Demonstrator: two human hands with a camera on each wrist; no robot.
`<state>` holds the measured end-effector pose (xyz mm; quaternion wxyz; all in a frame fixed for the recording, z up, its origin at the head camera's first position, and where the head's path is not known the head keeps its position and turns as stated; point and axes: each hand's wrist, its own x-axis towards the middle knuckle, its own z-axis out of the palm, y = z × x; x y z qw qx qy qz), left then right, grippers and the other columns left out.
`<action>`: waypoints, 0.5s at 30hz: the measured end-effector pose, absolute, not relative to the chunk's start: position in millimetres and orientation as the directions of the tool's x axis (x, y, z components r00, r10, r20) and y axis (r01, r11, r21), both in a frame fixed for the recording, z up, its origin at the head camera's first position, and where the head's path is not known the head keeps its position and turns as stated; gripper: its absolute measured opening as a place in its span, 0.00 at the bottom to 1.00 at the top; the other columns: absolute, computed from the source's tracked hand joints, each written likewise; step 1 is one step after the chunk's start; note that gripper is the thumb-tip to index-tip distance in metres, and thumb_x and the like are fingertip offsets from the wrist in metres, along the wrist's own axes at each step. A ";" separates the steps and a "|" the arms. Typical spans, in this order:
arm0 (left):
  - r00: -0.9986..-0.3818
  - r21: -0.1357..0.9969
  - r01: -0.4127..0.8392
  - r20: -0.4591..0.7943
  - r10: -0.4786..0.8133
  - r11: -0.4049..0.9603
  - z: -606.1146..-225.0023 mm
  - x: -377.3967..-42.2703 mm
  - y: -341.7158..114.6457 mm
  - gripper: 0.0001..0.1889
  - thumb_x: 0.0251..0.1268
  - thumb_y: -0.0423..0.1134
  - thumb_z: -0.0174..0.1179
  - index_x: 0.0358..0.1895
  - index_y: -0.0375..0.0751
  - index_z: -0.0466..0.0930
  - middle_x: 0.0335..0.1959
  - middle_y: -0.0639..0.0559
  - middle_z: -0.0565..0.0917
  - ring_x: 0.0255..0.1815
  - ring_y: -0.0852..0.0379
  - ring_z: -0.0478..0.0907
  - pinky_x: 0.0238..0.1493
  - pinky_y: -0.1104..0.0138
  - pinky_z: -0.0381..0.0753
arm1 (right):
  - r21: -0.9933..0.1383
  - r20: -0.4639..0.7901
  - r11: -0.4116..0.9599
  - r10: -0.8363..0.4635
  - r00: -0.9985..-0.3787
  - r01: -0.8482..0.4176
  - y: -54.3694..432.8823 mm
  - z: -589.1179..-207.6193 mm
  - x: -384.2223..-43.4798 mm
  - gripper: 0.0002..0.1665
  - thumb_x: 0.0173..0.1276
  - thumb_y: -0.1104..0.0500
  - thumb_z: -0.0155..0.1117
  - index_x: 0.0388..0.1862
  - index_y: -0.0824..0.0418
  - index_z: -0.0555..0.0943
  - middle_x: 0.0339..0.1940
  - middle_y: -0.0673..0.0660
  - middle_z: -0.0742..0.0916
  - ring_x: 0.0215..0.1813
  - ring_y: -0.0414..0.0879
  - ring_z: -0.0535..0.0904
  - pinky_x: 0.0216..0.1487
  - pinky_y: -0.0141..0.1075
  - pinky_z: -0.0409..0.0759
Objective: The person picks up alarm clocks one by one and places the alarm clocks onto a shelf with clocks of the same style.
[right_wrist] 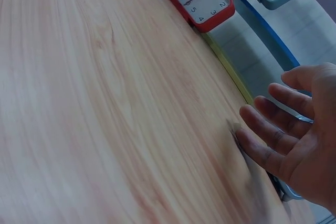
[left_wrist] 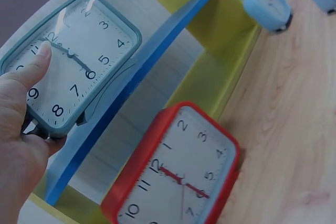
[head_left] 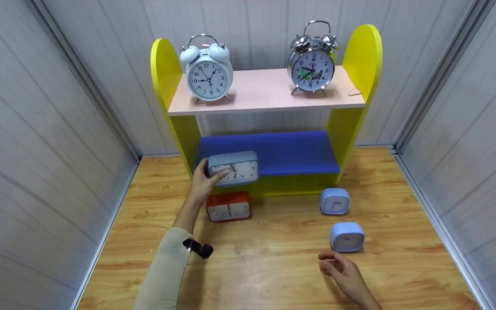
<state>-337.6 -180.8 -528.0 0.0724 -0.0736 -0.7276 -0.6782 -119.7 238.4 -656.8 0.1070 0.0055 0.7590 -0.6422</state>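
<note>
My left hand [head_left: 204, 183] grips a blue-grey rectangular alarm clock [head_left: 241, 170] by its left end, thumb across the white dial. In the left wrist view the clock [left_wrist: 100, 72] appears right by the edge of the blue lower shelf [left_wrist: 123, 95]. Just below, a red rectangular alarm clock [head_left: 229, 207] stands on the wood floor before the shelf unit. My right hand [head_left: 345, 275] hovers low at the right with loosely bent fingers and nothing in them. Nearest to it is a small light-blue clock [head_left: 347, 237]; a similar small clock [head_left: 334, 201] stands behind that one.
The yellow shelf unit [head_left: 362, 69] has a pink upper shelf [head_left: 261, 90]. On that stand a white twin-bell alarm clock [head_left: 208, 77] at left and a silver twin-bell alarm clock [head_left: 311, 69] at right. Pale panel walls [head_left: 50, 150] enclose the floor [head_left: 265, 267].
</note>
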 end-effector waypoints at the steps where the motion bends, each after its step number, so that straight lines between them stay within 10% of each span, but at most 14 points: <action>1: -0.979 0.976 0.204 0.204 0.010 0.081 -526.4 -340.8 -180.4 0.32 0.64 0.33 0.77 0.68 0.32 0.72 0.54 0.41 0.80 0.52 0.50 0.77 0.53 0.65 0.78 | -0.974 -0.169 0.174 -0.130 -0.977 0.145 238.4 -656.8 -120.0 0.24 0.82 0.55 0.62 0.65 0.73 0.78 0.61 0.69 0.84 0.56 0.56 0.86 0.55 0.42 0.86; 15: -0.991 0.987 0.132 0.133 -0.001 0.096 -523.5 -377.5 -183.4 0.46 0.67 0.41 0.75 0.81 0.30 0.57 0.75 0.36 0.71 0.75 0.45 0.68 0.79 0.54 0.63 | -0.974 -0.165 0.180 -0.153 -0.974 0.137 239.0 -657.8 -121.0 0.25 0.83 0.54 0.62 0.65 0.72 0.78 0.59 0.69 0.84 0.55 0.56 0.86 0.53 0.41 0.87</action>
